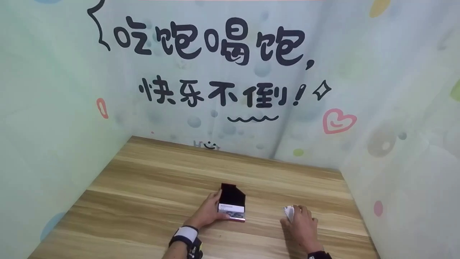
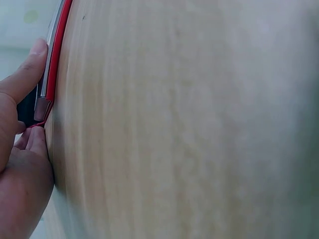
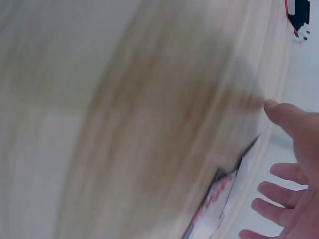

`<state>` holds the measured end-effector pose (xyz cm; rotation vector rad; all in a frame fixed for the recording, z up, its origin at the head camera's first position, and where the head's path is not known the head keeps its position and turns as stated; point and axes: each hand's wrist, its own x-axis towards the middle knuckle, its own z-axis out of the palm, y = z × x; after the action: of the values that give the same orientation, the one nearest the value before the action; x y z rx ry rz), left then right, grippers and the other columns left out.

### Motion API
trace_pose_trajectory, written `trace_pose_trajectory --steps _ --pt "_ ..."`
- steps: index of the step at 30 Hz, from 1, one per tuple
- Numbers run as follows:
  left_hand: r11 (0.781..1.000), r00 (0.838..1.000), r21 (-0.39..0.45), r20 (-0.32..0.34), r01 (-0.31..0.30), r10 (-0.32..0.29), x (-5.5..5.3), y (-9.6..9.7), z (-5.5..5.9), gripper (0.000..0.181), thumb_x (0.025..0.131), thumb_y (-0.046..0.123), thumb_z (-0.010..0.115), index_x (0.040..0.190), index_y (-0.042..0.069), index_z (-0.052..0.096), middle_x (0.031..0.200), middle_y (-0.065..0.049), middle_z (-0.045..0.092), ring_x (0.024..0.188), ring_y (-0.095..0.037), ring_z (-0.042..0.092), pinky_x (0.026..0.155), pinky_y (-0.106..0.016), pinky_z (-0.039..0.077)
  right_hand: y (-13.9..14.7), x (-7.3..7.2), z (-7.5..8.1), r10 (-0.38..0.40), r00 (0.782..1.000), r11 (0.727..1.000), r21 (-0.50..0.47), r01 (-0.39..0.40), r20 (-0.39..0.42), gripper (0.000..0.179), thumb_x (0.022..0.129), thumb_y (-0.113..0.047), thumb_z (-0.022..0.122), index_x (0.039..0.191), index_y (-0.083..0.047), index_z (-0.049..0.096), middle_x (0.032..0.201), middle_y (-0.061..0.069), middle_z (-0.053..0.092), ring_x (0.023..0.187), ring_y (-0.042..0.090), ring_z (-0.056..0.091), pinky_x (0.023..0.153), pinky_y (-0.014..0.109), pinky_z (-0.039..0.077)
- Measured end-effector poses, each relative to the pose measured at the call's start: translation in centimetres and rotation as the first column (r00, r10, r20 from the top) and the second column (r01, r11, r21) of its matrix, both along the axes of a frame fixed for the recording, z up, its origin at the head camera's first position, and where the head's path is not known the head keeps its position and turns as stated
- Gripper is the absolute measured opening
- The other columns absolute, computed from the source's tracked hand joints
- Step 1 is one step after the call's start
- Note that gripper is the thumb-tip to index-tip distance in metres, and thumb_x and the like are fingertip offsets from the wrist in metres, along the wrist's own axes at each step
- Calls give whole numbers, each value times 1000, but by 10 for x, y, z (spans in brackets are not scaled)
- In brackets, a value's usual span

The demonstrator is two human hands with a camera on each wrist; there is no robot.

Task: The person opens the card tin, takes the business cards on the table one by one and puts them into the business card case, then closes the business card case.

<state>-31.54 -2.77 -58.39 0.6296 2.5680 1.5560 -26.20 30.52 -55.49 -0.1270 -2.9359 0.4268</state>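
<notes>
At our far left we see a pale printed wall sheet (image 1: 43, 90) with a pink ring motif (image 1: 102, 108) near the corner. The wood-grain worktop (image 1: 143, 172) runs across below, and from its near edge our left forearm enters, wearing a white-and-black wrist strap (image 1: 186, 233).

Our left hand (image 1: 208, 213) has its grip closed round the black folding case (image 1: 231, 196), holding it by the left side and near end. The thumb lies over one face in the left wrist view, with fingers tucked at the near end. The case is open, its dark part pointing away from us, a white and grey label nearer us and red edging along the bottom; whether it rests on the worktop or just above it, we cannot tell.

Behind it, the back sheet carries black Chinese lettering (image 1: 230, 43).

Farther right, well apart from the case, is a white printed piece (image 1: 289, 212), with red marks and dark edges in the right wrist view. Just beside it is our right hand (image 1: 303, 225), its grip released, the fingers spread; we cannot tell whether they touch it. A dark wristband (image 1: 319, 255) shows at that wrist. A pink heart (image 1: 339, 121) is printed beyond.
</notes>
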Motion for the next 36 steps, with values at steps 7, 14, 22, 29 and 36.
trace_pose_trajectory --steps 7,14,22,29,36 --pt "1000 1000 -3 -8 0 0 2 -1 0 105 74 15 87 151 -15 23 147 -36 37 138 -50 38 119 -59 29 12 1 2 -40 993 998 -35 44 114 75 86 -37 78 137 10 48 133 33 54 119 45 55 89 65 48" --pt "1000 1000 3 -11 -2 2 3 -2 1 104 74 15 88 151 -15 24 148 -37 36 140 -50 36 119 -59 28 17 -2 0 -50 987 995 -81 63 153 68 87 -34 77 131 13 52 116 29 63 98 35 64 81 58 52" --pt "1000 1000 18 -5 8 -8 3 -1 2 104 74 13 87 151 -16 23 149 -40 33 140 -53 34 119 -60 28 22 2 0 -2 1000 998 -58 2 0 48 87 -18 74 119 14 60 107 30 64 97 46 66 78 63 54" --pt "1000 1000 28 10 7 -8 2 1 2 104 74 13 87 152 -14 22 151 -38 33 141 -53 34 120 -60 27 23 -1 2 -4 1000 999 -49 3 -9 48 85 -17 76 117 15 60 102 30 66 91 43 66 79 62 54" --pt "1000 1000 4 1 -6 6 2 0 0 105 73 13 88 152 -14 24 149 -37 36 139 -51 37 120 -60 28 17 -5 4 -23 1000 995 -97 21 -21 58 80 -14 79 121 19 55 104 34 65 92 46 66 80 61 54"
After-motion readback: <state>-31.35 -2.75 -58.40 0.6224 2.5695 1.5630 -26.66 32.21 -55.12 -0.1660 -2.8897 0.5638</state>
